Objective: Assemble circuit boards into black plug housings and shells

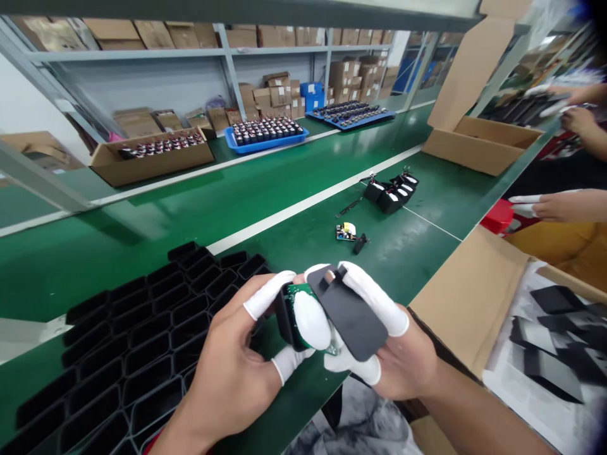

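Note:
My left hand [237, 354], with white finger cots on some fingers, grips a black plastic case [286, 319] from its left side. Partly inside that case is a green circuit board [296, 294] with a white oval pad [312, 319] on it. My right hand [393, 341], also in finger cots, is closed on a flat black cover [353, 313] with small metal pins near its top end. The cover is tilted and sits right beside the board and case, overlapping the board's right edge; whether they touch is hidden.
Many open black cases [152, 338] stand in rows at left. Ahead lie a small circuit board [346, 232] and several filled cases [389, 201]. Blue trays [265, 146] stand across the belt [199, 212]. A carton [469, 297] with black parts is at right, near a co-worker's hand [564, 205].

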The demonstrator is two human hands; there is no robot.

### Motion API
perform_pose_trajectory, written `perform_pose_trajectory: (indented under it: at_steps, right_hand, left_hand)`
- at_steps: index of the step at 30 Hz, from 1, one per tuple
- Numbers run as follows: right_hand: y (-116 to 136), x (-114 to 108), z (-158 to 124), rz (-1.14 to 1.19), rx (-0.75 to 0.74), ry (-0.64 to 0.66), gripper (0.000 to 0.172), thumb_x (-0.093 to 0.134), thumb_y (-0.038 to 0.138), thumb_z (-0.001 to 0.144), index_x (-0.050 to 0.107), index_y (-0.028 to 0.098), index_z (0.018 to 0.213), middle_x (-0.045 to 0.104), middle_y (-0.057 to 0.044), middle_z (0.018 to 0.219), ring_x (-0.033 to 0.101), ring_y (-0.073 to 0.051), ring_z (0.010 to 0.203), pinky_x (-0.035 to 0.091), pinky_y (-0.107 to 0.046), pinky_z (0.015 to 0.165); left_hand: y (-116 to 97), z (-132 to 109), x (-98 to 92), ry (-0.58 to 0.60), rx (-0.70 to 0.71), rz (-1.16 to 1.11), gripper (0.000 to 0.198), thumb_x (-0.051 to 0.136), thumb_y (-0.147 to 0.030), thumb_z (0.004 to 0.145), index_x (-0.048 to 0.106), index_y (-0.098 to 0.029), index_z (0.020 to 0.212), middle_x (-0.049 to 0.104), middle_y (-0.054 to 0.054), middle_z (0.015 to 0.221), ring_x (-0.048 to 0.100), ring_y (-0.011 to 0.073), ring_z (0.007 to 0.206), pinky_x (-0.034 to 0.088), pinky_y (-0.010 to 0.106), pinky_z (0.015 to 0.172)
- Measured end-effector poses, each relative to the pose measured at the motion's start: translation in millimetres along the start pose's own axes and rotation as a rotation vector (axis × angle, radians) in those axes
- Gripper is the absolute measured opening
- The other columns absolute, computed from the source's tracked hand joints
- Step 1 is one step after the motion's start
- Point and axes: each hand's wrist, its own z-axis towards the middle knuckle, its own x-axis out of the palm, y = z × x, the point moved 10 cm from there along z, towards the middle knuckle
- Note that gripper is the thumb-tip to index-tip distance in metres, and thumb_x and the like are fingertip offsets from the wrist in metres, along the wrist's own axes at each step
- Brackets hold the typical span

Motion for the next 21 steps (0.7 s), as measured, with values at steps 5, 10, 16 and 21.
perform_pose_trajectory:
  at_steps: [5, 10, 16, 21]
  right_hand:
    - [-3.0, 0.5, -2.7, 0.018, -0.021, 0.045, 0.072, 0.073, 0.02, 0.087, 0.041, 0.04, 0.148, 0.072, 0.0, 0.119, 0.073, -0.022, 0.1, 0.061, -0.035, 0.094]
    - [-6.5, -1.7, -11.3, 0.076, 0.027, -0.003, 0.073, 0.071, 0.016, 0.089, 0.038, 0.043, 0.148, 0.069, -0.001, 0.126, 0.07, -0.021, 0.105, 0.058, -0.034, 0.098]
    - [-8.4, -9.6, -10.7, 0.214, 0.02, -0.121, 0.067, 0.072, 0.016, 0.088, 0.044, 0.036, 0.146, 0.065, -0.006, 0.135, 0.063, -0.028, 0.124, 0.052, -0.051, 0.106]
    - [-11.3, -14.3, 1.1, 0.431, -0.001, -0.217, 0.056, 0.072, 0.019, 0.087, 0.054, 0.035, 0.138, 0.067, -0.005, 0.132, 0.065, -0.032, 0.12, 0.05, -0.061, 0.104]
  left_hand:
    - [-0.1, 1.4, -0.9, -0.01, 0.02, 0.022, 0.064, 0.069, -0.006, 0.078, 0.056, -0.039, 0.131, 0.061, -0.004, 0.126, 0.061, 0.0164, 0.116, 0.052, 0.022, 0.096]
    - [4.7, 0.6, 1.0, -0.001, -0.023, 0.011, 0.068, 0.069, -0.003, 0.073, 0.057, -0.038, 0.13, 0.062, -0.004, 0.127, 0.061, 0.0176, 0.117, 0.053, 0.024, 0.095]
    - [10.8, 1.0, 2.1, -0.023, -0.091, -0.03, 0.059, 0.079, -0.014, 0.073, 0.061, -0.03, 0.127, 0.063, 0.003, 0.126, 0.063, 0.0242, 0.115, 0.056, 0.032, 0.095]
    - [17.3, 0.9, 3.6, -0.036, -0.128, -0.057, 0.058, 0.081, -0.019, 0.074, 0.061, -0.029, 0.127, 0.063, 0.003, 0.123, 0.064, 0.0228, 0.112, 0.057, 0.03, 0.092]
